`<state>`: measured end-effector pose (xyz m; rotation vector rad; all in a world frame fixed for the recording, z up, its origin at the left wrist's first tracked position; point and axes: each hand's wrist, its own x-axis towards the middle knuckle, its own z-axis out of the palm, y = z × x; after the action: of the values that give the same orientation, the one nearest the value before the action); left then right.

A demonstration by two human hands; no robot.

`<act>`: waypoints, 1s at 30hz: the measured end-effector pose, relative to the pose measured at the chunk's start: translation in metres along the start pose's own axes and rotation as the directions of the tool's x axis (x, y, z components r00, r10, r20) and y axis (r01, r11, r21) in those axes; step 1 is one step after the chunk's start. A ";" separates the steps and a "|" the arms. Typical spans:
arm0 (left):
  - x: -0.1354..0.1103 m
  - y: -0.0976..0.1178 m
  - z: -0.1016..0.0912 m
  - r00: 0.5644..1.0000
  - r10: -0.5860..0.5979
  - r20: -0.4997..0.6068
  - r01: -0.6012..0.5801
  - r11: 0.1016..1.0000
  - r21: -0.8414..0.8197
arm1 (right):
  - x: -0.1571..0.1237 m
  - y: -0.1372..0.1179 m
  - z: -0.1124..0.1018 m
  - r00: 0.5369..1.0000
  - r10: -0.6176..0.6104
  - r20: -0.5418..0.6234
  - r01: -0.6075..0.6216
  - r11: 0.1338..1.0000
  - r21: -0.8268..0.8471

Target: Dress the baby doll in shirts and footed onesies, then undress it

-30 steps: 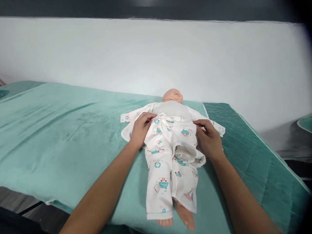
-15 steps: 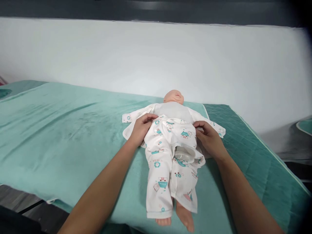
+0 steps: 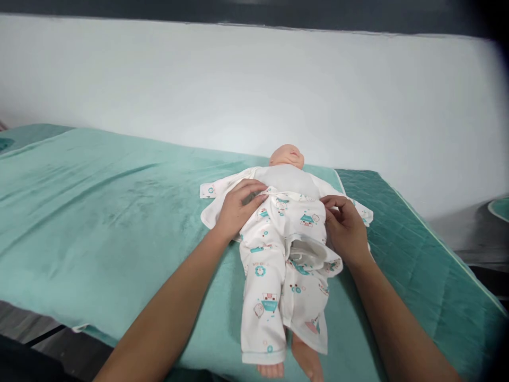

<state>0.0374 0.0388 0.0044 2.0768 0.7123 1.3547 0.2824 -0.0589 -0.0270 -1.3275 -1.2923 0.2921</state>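
A baby doll (image 3: 287, 155) lies on its back, head away from me and feet towards me. It wears printed white baby pants (image 3: 264, 276) and an open white top (image 3: 228, 193) spread out beneath its bare grey-white torso. At the waistband's left side, my left hand (image 3: 242, 209) pinches the cloth between thumb and fingers. My right hand (image 3: 347, 228) is closed at the opposite side of the waist, its fingertips on the pants' edge. The right pant leg is bunched, with a gaping fold at the thigh. Both feet stick out below the cuffs.
A pale green sheet (image 3: 99, 228) covers the bed, with a darker quilted cover (image 3: 409, 239) along the right. Behind the bed stands a white wall (image 3: 238, 85). The bed's front edge drops to a grey floor (image 3: 24, 323) at lower left.
My left hand has shifted slightly inward and up along the waistband. My right hand stays at the other side of the waist. The view has tilted and moved a little.
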 end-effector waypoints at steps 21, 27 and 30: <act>0.009 0.004 0.002 0.990 -0.078 0.116 0.079 0.997 -0.003 | 0.008 -0.003 0.009 0.994 0.093 -0.052 -0.093 0.996 -0.010; 0.014 0.007 0.009 0.994 -0.095 0.045 0.084 0.976 0.203 | 0.007 -0.006 0.011 0.990 -0.134 -0.042 0.129 0.987 -0.094; 0.023 0.014 0.009 0.982 -0.164 0.091 0.136 0.956 0.260 | 0.011 -0.006 0.013 0.999 -0.025 -0.038 0.022 0.997 -0.069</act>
<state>0.0559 0.0436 0.0258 2.2222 1.0168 1.1019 0.2731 -0.0451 -0.0196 -1.3683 -1.2941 0.2066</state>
